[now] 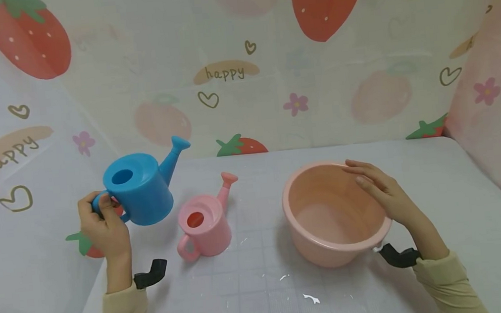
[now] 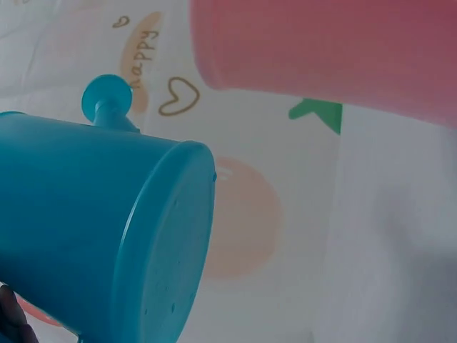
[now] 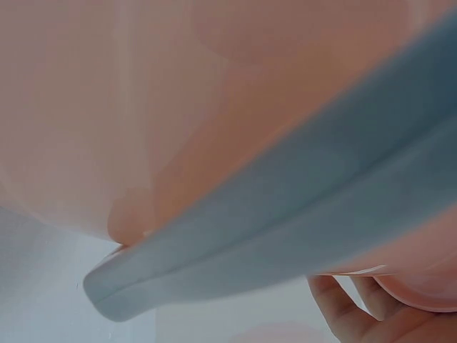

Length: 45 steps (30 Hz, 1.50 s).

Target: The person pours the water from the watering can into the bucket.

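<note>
In the head view, my left hand [image 1: 106, 226] grips the handle of a blue watering can [image 1: 146, 195], lifted above the table with its spout pointing up and right. The can's underside, with a few drops on it, fills the left of the left wrist view. A smaller pink watering can [image 1: 208, 232] stands upright on the table just right of it. On the right sits a round pink basin [image 1: 302, 236]. My right hand [image 1: 385, 189] rests along its right rim, fingers extended over the edge. A blurred grey-blue bar [image 3: 285, 214] crosses the right wrist view.
The table [image 1: 253, 285] is pale, with small wet patches [image 1: 311, 299] near its front. Behind and beside it hangs a strawberry-patterned cloth [image 1: 264, 110]. Black wrist mounts [image 1: 151, 274] stick out from both wrists.
</note>
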Available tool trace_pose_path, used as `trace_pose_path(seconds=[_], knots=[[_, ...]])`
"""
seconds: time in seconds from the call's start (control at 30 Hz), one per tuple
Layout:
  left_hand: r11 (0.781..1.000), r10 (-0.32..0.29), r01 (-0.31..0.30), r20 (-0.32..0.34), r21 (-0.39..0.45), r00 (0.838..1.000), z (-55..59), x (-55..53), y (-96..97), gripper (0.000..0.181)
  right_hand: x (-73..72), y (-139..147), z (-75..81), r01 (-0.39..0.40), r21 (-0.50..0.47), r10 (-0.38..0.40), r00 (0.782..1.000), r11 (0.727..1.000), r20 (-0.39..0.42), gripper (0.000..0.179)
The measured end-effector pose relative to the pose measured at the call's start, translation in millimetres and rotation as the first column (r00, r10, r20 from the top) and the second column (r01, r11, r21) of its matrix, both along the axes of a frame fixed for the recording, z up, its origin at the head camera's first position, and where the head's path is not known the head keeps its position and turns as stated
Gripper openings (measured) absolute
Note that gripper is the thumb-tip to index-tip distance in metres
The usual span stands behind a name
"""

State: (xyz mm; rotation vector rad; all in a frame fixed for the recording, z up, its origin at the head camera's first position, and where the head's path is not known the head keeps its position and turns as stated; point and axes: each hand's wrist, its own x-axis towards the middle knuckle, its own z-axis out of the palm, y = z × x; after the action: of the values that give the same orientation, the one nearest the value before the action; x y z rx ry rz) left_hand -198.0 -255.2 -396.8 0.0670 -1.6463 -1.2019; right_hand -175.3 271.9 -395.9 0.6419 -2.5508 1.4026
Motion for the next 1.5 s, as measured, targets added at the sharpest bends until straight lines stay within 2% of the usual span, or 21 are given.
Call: trace_pose_path(seconds=[0.27,0.53,0.73,0.97,1.03,1.23,1.5], knots=[[1.0,0.028,-0.028,0.009,-0.008,1.0,-10.7,-3.7,-5.5,0.033,1.4,-1,1.1,0.001,0.003,-0.001,1.0,1.0,0.005,0.036],[0.996,0.086,-0.085,0.063,-0.029,0.994,-23.2,-9.6,-11.3,0.029,1.4,-1,1.0,-0.007,-0.005,0.007,1.0,1.0,-0.002,0.036],[0.997,0.077,-0.077,0.087,-0.008,0.993,-34.1,-14.3,-12.9,0.025,1.5,-1,0.8,-0.005,0.004,0.005,1.0,1.0,-0.005,0.036],[0.999,0.045,-0.044,0.081,-0.016,0.996,-31.7,-8.7,-2.5,0.033,1.3,0,0.5,-0.005,0.011,0.005,1.0,1.0,-0.001,0.036],[0.999,0.041,-0.04,0.078,-0.017,0.996,-37.6,-11.2,-5.1,0.034,1.4,0,0.2,-0.005,0.01,0.005,1.0,1.0,0.002,0.036],[0.996,0.081,-0.083,0.113,0.012,0.99,-60.4,-21.5,-15.8,0.03,1.2,-1,0.4,-0.008,0.01,0.008,1.0,1.0,0.003,0.036],[0.993,0.081,-0.093,0.163,0.071,0.983,-72.2,-25.7,-15.8,0.024,2.2,-1,2.3,-0.005,0.012,0.004,1.0,1.0,0.009,0.036]])
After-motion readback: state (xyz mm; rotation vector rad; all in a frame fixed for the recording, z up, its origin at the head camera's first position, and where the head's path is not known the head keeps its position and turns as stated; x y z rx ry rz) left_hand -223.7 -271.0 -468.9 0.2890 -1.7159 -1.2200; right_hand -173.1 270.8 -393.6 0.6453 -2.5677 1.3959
